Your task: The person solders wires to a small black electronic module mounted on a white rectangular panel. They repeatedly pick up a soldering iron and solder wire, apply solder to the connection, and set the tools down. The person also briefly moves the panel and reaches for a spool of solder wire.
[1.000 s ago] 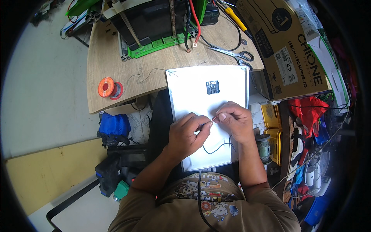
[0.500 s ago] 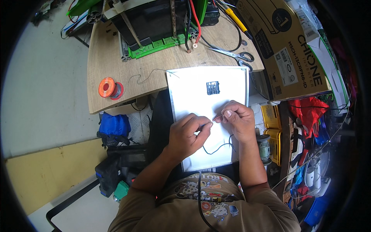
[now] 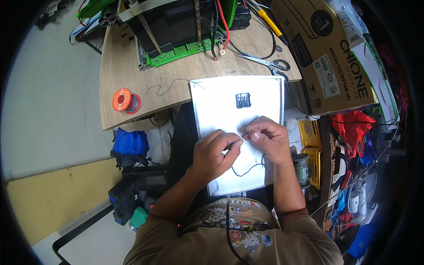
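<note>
Over a white board (image 3: pixel 214 99) lying across my lap, my hands come close together. My left hand (image 3: pixel 215 153) pinches a thin cable between thumb and forefinger. A thin reddish wire end (image 3: pixel 246 136) shows between the two hands, with my right hand (image 3: pixel 273 140) closed on it at the fingertips. Below the hands, a loop of dark cable (image 3: pixel 241 176) curves over the board. How the loop joins the piece in my fingers is partly hidden. Farther up the board lies a small black plastic part (image 3: pixel 243 100) with slots, touched by neither hand.
On the wooden table (image 3: pixel 172 95) ahead are an orange solder spool (image 3: pixel 122 100), scissors (image 3: pixel 267 62) and a large black battery (image 3: pixel 174 26) in a green frame. A yellow-handled tool (image 3: pixel 269 21) lies behind. A cardboard box (image 3: pixel 327 57) stands at the right.
The fingers of my right hand have shifted slightly, the thumb lower and the forefinger closer to my left hand. My left hand, the cable loop and the black part stay put.
</note>
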Available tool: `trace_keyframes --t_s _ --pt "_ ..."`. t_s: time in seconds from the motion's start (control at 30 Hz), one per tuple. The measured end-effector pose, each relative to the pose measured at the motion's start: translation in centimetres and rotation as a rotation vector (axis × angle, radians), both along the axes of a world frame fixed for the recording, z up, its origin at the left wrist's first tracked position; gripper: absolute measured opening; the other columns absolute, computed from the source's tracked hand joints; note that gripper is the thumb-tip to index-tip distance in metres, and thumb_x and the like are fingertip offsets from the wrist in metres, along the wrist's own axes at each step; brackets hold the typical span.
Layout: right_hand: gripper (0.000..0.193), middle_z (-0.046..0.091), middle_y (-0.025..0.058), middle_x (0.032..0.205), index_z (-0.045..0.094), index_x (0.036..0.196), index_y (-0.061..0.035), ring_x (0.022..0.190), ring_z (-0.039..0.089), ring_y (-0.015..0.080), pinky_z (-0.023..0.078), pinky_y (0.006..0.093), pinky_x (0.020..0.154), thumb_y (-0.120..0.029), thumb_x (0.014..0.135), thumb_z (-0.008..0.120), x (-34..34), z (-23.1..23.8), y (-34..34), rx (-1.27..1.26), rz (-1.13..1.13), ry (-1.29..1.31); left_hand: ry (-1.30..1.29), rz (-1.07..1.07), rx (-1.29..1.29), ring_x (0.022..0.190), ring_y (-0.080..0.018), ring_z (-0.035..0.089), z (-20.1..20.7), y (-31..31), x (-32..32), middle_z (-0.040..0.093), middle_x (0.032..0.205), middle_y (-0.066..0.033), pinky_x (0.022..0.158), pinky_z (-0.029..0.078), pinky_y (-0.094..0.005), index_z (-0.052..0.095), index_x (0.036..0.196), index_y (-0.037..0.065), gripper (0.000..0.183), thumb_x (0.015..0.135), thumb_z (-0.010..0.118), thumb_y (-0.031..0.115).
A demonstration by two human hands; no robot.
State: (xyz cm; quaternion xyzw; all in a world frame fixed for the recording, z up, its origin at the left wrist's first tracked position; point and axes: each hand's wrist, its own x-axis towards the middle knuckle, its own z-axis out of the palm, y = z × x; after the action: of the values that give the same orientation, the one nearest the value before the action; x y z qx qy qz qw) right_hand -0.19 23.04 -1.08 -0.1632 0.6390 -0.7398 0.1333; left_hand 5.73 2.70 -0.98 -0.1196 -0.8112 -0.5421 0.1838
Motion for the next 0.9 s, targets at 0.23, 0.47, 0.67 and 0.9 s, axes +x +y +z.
trace_keyframes --t_s 0.23,0.47,0.67,0.9 --pt "0.008 0.071 0.0081 0.094 0.075 0.097 0.0004 0.085 0.066 0.0147 0.052 0.0307 0.078 -0.007 0.096 0.074 -0.34 -0.03 0.02 -0.056 0.02 -0.045 0.003 -0.002 -0.003 0.062 -0.0158 0.068 0.07 -0.02 -0.02 0.067 0.078 -0.0054 0.053 0.051 -0.0286 0.071 0.097 0.004 0.015 0.085 0.079 0.001" --pt "0.008 0.071 0.0084 0.093 0.074 0.095 0.0008 0.086 0.066 0.0144 0.052 0.0303 0.078 -0.007 0.097 0.073 -0.2 0.13 -0.21 0.049 0.034 0.051 0.009 -0.004 0.002 0.062 -0.0158 0.068 0.09 0.04 -0.07 0.067 0.078 -0.0055 0.053 0.051 -0.0286 0.07 0.096 0.004 0.015 0.085 0.079 0.001" --pt "0.006 0.07 0.0076 0.094 0.074 0.098 0.0006 0.086 0.065 0.0141 0.052 0.0297 0.078 -0.005 0.097 0.072 -0.28 0.06 0.06 -0.055 0.051 -0.062 -0.004 -0.011 0.004 0.063 -0.0148 0.07 0.27 0.01 -0.08 0.07 0.079 -0.0084 0.054 0.052 -0.0265 0.071 0.095 0.002 0.009 0.089 0.078 0.002" --pt "0.006 0.071 0.0067 0.095 0.074 0.1 0.0006 0.088 0.066 0.0135 0.052 0.0294 0.079 -0.005 0.097 0.072 -0.47 -0.11 0.08 -0.027 0.073 -0.021 0.009 -0.009 -0.01 0.062 -0.0159 0.068 0.19 -0.03 -0.12 0.067 0.078 -0.0054 0.053 0.051 -0.0287 0.071 0.097 0.004 0.014 0.085 0.08 0.001"
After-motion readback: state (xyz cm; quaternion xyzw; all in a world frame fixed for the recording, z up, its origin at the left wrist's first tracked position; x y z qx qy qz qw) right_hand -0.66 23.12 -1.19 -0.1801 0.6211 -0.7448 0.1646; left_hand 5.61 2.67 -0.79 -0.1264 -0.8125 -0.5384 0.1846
